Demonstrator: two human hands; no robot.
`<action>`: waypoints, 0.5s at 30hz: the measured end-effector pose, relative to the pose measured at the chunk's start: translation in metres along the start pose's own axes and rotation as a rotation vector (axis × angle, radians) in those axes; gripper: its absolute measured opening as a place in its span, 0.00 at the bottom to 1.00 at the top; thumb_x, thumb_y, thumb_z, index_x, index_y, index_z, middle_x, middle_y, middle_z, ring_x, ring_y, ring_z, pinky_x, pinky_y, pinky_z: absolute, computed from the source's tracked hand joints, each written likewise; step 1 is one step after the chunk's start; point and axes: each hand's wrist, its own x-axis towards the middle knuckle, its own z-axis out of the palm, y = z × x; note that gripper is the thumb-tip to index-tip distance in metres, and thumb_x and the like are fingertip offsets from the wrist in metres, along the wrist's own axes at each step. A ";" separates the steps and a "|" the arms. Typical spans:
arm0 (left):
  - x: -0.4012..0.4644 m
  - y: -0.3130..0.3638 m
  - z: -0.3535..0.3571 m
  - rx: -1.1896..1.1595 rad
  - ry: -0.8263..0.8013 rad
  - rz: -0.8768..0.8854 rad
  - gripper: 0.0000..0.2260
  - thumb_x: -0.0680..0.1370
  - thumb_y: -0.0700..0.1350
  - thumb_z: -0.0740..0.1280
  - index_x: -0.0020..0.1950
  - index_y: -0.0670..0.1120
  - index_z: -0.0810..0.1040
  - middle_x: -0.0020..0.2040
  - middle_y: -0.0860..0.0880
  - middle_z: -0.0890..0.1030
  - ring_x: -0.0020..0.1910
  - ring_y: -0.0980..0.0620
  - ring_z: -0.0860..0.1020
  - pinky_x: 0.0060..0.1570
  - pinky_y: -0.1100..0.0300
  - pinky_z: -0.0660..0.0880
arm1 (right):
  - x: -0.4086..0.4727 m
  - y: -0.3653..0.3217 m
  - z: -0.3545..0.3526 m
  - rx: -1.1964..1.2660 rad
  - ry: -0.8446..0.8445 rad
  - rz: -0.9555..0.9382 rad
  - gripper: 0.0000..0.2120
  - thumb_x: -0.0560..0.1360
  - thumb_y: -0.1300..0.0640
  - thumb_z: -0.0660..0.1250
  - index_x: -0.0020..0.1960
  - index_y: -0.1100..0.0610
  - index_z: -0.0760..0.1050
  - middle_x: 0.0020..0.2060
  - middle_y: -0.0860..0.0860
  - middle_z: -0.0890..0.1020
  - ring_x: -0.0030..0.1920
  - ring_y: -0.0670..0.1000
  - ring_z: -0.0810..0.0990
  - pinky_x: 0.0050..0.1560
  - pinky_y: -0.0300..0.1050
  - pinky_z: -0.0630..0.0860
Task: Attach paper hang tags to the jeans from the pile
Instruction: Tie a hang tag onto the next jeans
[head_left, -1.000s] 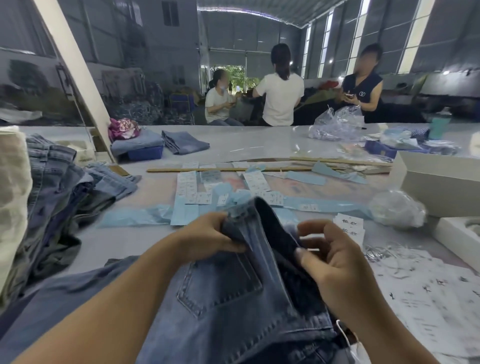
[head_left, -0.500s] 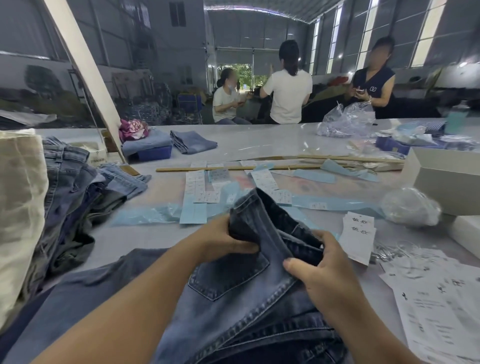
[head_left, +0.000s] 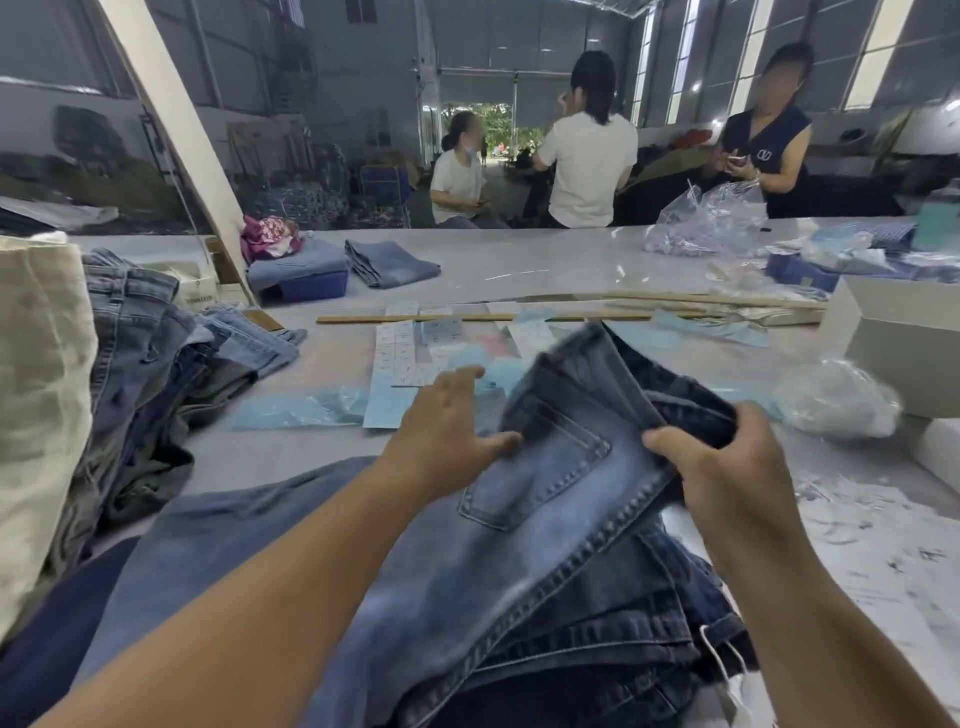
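Both hands work on the jeans (head_left: 545, 499) in the head view, the only view given. Left hand (head_left: 441, 436) is spread, its fingers nearly straight, and its thumb lies on the denim just left of the back pocket (head_left: 540, 467); it holds nothing. Right hand (head_left: 722, 467) has its fingers curled round the waistband, right of the pocket, and it lifts that edge so the dark inside of the jeans shows. The top of the jeans is blurred, so I cannot tell where a belt loop is.

Left of the jeans lies the pile (head_left: 150, 384) of more denim. Behind the jeans, on the table (head_left: 519, 270), lie sheets of labels (head_left: 400, 353) and blue plastic strips. Right of the jeans are printed papers (head_left: 872, 551), which could be the tags, but they are too blurred to be sure. A thin white string (head_left: 727, 660) hangs at the lower right of the jeans.

I think no tag is in either hand, so the fixing step is not yet begun. The risk: only one hand grips, so the heavy denim can slide from the waistband and fold shut. The lifted edge may also sweep the loose labels behind it off their place.
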 end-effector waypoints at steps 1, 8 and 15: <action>-0.005 -0.001 0.002 -0.022 -0.038 -0.010 0.34 0.74 0.59 0.72 0.75 0.48 0.64 0.70 0.48 0.69 0.69 0.48 0.68 0.67 0.54 0.67 | -0.001 0.008 0.000 -0.021 -0.030 0.068 0.17 0.65 0.51 0.73 0.52 0.49 0.72 0.45 0.52 0.82 0.43 0.55 0.83 0.44 0.58 0.81; -0.040 0.056 0.016 -0.213 -0.560 0.097 0.39 0.63 0.73 0.70 0.67 0.57 0.67 0.54 0.60 0.74 0.52 0.59 0.76 0.48 0.60 0.74 | -0.004 0.018 0.004 0.176 -0.113 0.219 0.17 0.72 0.63 0.74 0.54 0.56 0.68 0.50 0.60 0.80 0.42 0.59 0.85 0.32 0.53 0.82; -0.033 0.057 0.032 -0.101 -0.182 0.058 0.04 0.71 0.39 0.66 0.42 0.46 0.73 0.41 0.48 0.79 0.43 0.46 0.77 0.35 0.57 0.68 | -0.012 0.001 -0.005 -0.074 -0.305 0.150 0.12 0.76 0.46 0.61 0.48 0.55 0.72 0.49 0.59 0.81 0.46 0.58 0.81 0.51 0.57 0.79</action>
